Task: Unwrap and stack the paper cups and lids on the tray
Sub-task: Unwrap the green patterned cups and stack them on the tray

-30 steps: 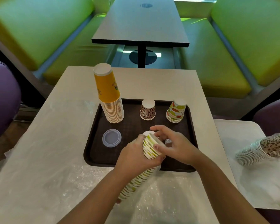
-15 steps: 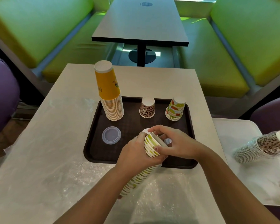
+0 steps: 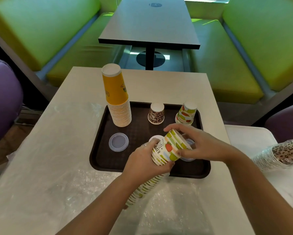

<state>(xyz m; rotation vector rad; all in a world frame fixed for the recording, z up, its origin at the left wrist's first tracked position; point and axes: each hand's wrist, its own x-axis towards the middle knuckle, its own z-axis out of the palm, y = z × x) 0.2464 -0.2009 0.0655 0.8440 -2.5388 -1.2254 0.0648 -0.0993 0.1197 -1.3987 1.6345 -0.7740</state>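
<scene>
1. Paper cups with a fruit print, nested in a long sleeve, lie tilted over the near rim of the brown tray, their lower end above the clear plastic wrap spread on the beige table.
2. Left hand: fingers curled round the upper part of the sleeve, holding it firmly.
3. Right hand: thumb and fingers pinch the top fruit-print cup, which sits partly drawn off the sleeve, its bottom pointing toward the tray's far side.
4. Tall stack of yellow cups, upside down, at the tray's far left corner.
5. Leopard-print cup, upside down, at the far middle of the tray.
6. Short stack of fruit-print cups, upside down, at the far right corner.
7. Clear lid, flat on the tray's left half; a second lid shows partly behind the right hand.
8. Wrapped sleeve of leopard-print cups, lying on its side on the adjoining white table at right.
</scene>
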